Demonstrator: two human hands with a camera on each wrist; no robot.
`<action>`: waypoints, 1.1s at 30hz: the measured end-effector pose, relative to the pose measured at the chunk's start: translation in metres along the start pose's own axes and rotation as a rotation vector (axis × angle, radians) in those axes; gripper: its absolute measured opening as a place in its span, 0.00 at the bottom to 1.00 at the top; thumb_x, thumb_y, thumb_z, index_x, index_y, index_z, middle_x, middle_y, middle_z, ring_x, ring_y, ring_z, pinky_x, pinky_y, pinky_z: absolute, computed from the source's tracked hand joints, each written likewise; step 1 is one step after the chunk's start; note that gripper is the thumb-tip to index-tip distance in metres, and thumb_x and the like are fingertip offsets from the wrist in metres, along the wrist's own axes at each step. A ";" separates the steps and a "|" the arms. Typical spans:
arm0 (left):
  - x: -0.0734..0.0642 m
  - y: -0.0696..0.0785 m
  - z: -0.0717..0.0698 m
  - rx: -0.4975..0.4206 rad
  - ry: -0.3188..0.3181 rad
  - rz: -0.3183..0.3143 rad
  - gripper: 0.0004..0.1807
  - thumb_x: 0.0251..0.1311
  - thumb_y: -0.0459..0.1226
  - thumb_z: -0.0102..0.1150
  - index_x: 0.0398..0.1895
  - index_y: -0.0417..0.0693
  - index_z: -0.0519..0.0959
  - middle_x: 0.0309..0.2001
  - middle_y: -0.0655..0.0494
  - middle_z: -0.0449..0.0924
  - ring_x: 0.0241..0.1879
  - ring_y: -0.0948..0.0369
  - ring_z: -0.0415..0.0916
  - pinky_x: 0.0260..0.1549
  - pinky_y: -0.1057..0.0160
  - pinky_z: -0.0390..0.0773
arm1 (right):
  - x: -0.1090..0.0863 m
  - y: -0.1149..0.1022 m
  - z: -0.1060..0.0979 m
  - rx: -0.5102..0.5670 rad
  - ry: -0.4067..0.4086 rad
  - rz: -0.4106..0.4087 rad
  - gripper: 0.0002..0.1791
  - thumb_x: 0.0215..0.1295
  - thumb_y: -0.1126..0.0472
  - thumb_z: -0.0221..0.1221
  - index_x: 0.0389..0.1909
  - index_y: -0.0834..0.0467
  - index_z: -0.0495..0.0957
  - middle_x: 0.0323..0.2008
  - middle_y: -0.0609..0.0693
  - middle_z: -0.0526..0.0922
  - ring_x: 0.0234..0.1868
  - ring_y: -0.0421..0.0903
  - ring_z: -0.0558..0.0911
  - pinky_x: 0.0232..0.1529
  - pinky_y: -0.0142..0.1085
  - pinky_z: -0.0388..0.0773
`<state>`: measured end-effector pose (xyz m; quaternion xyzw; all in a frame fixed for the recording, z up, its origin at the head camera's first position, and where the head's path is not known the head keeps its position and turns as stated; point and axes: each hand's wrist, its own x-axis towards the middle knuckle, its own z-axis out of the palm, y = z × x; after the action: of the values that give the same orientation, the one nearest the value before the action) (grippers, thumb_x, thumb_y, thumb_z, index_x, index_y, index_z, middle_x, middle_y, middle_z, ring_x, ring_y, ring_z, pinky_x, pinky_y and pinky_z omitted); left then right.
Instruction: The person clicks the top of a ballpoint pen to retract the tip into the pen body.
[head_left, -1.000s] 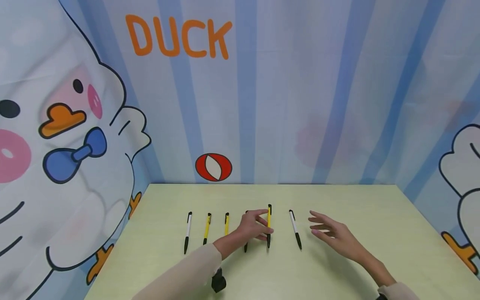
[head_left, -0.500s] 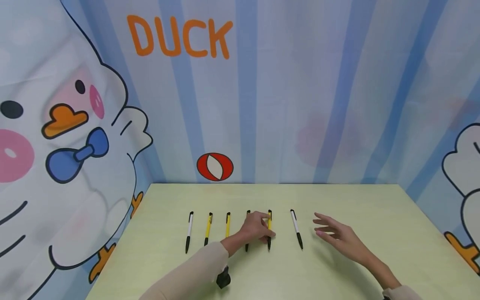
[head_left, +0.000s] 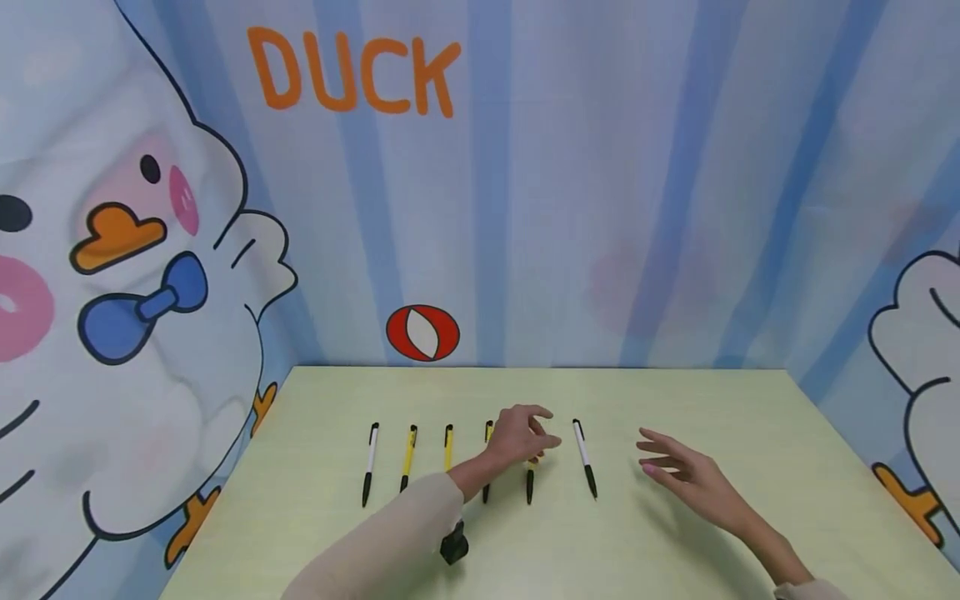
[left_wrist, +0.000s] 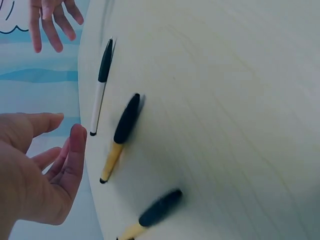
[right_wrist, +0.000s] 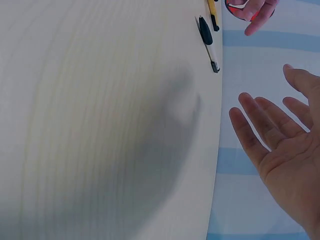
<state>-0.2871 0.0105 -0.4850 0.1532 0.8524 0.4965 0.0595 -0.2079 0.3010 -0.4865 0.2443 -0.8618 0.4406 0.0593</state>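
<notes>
In the head view, my left hand [head_left: 513, 437] is just above a yellow pen with a black grip [head_left: 530, 485], hiding its upper part. Its thumb and index finger are apart, with nothing between them; the left wrist view shows this yellow pen [left_wrist: 114, 156] lying on the table. Under my left wrist lies another yellow pen [head_left: 487, 492], partly covered. A white pen with a black grip [head_left: 583, 457] lies to the right, slightly slanted. Farther right, my right hand [head_left: 693, 485] hovers over the table with fingers loosely spread, holding nothing.
Farther left in the row lie a white pen [head_left: 371, 458] and two yellow pens, one [head_left: 408, 457] next to it and another [head_left: 448, 446] partly behind my left sleeve. The pale table [head_left: 637, 550] ends at a duck-print curtain [head_left: 570, 208].
My left hand first lowered the yellow pen onto the table, then let go and rose slightly with its fingers parted. The right hand stayed spread, drifting slightly right.
</notes>
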 end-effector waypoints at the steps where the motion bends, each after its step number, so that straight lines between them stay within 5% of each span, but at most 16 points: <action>1: 0.003 0.004 0.004 -0.003 -0.013 -0.009 0.25 0.59 0.33 0.72 0.60 0.36 0.80 0.34 0.43 0.87 0.25 0.49 0.87 0.23 0.60 0.88 | -0.002 0.000 -0.004 -0.001 0.002 0.007 0.29 0.75 0.64 0.57 0.73 0.66 0.65 0.60 0.70 0.79 0.53 0.34 0.85 0.48 0.26 0.84; 5: 0.014 0.013 0.024 0.040 -0.041 -0.109 0.28 0.60 0.36 0.72 0.62 0.34 0.78 0.34 0.45 0.88 0.23 0.54 0.87 0.23 0.62 0.87 | -0.006 0.002 -0.011 -0.014 0.017 0.036 0.29 0.75 0.63 0.57 0.74 0.65 0.65 0.61 0.70 0.79 0.53 0.32 0.84 0.47 0.25 0.84; 8: 0.023 0.016 0.043 0.114 -0.038 -0.159 0.17 0.57 0.40 0.75 0.36 0.33 0.83 0.24 0.46 0.86 0.17 0.58 0.84 0.17 0.68 0.81 | -0.010 0.003 -0.014 -0.017 0.030 0.055 0.29 0.75 0.63 0.58 0.73 0.64 0.66 0.60 0.70 0.80 0.52 0.29 0.83 0.47 0.24 0.84; 12: 0.031 0.020 0.066 0.227 -0.009 -0.177 0.28 0.49 0.42 0.80 0.10 0.46 0.67 0.12 0.49 0.80 0.11 0.60 0.80 0.11 0.71 0.70 | -0.016 0.005 -0.016 -0.004 0.031 0.067 0.29 0.74 0.64 0.59 0.73 0.65 0.66 0.60 0.71 0.80 0.52 0.28 0.83 0.46 0.23 0.84; 20: 0.035 0.028 0.083 0.409 0.009 -0.206 0.24 0.50 0.33 0.74 0.11 0.49 0.66 0.06 0.59 0.68 0.07 0.63 0.71 0.08 0.69 0.59 | -0.020 0.007 -0.012 -0.005 0.039 0.038 0.28 0.74 0.65 0.59 0.72 0.67 0.67 0.58 0.73 0.80 0.51 0.31 0.85 0.46 0.24 0.84; 23: 0.032 0.029 0.078 0.372 -0.016 -0.185 0.28 0.52 0.30 0.69 0.11 0.52 0.58 0.08 0.59 0.62 0.07 0.65 0.63 0.12 0.69 0.51 | -0.019 0.005 -0.009 -0.003 0.041 0.037 0.28 0.74 0.65 0.58 0.72 0.68 0.67 0.58 0.73 0.80 0.51 0.31 0.84 0.46 0.24 0.84; 25: 0.028 0.030 0.074 0.309 -0.025 -0.177 0.17 0.53 0.29 0.68 0.14 0.46 0.70 0.14 0.59 0.71 0.08 0.66 0.66 0.14 0.70 0.56 | -0.019 0.004 -0.008 -0.007 0.040 0.037 0.28 0.74 0.65 0.58 0.72 0.68 0.67 0.58 0.72 0.80 0.51 0.31 0.84 0.46 0.25 0.85; 27: 0.022 0.032 0.068 0.219 -0.040 -0.184 0.03 0.54 0.29 0.67 0.29 0.41 0.82 0.21 0.56 0.80 0.10 0.65 0.74 0.15 0.72 0.68 | -0.017 0.003 -0.007 -0.015 0.039 0.035 0.28 0.74 0.65 0.58 0.72 0.67 0.67 0.58 0.71 0.80 0.51 0.31 0.85 0.46 0.25 0.85; 30: 0.010 0.037 0.058 0.053 -0.066 -0.208 0.23 0.56 0.27 0.67 0.58 0.40 0.81 0.33 0.48 0.87 0.18 0.58 0.84 0.23 0.64 0.86 | -0.013 0.001 -0.006 -0.031 0.034 0.023 0.28 0.74 0.65 0.58 0.72 0.68 0.67 0.58 0.71 0.81 0.51 0.32 0.85 0.46 0.26 0.85; 33: -0.002 0.043 0.047 -0.094 -0.109 -0.225 0.24 0.56 0.25 0.66 0.58 0.38 0.79 0.30 0.48 0.85 0.23 0.55 0.85 0.23 0.58 0.88 | -0.008 0.000 -0.005 -0.028 0.027 0.009 0.28 0.74 0.65 0.58 0.71 0.68 0.67 0.58 0.71 0.81 0.51 0.36 0.86 0.47 0.27 0.85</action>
<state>-0.2645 0.0687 -0.4710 0.0804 0.8355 0.5170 0.1681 -0.2018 0.3076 -0.4859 0.2338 -0.8681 0.4318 0.0724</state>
